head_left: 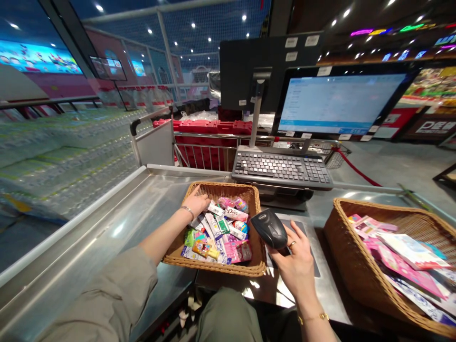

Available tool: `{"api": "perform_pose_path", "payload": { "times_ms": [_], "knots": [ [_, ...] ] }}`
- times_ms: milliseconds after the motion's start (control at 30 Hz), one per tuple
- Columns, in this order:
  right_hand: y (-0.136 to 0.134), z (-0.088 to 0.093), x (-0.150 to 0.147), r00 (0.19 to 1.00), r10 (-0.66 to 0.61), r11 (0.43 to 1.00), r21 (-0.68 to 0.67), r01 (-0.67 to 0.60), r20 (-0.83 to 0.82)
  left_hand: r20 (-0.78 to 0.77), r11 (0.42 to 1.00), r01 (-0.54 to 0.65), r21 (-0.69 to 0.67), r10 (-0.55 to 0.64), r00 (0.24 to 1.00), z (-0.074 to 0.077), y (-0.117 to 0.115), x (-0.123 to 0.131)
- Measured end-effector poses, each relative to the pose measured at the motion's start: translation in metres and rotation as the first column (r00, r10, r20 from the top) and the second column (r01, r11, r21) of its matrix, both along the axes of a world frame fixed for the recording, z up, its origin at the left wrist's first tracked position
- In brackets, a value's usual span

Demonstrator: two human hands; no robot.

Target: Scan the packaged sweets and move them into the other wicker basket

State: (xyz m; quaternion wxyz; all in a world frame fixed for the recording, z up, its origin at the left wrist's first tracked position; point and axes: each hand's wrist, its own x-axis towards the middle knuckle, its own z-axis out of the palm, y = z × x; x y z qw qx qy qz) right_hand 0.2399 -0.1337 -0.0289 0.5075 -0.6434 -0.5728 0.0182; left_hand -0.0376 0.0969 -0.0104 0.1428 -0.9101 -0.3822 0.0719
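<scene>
Scanner, clasped by right hand, hovers right of basket; left hand rests on packets inside, hold unclear.

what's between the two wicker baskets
The head view shows the right hand holding a black barcode scanner between the left basket and the right basket.
</scene>
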Motion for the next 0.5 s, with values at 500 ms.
{"api": "perform_pose_path", "payload": {
  "times_ms": [500],
  "knots": [
    [-0.008,0.004,0.003,0.999,-0.024,0.999,0.032,0.025,-0.023,0.230,0.916,0.050,0.397,-0.152,0.961,0.022,-0.052,-0.013]
  ]
}}
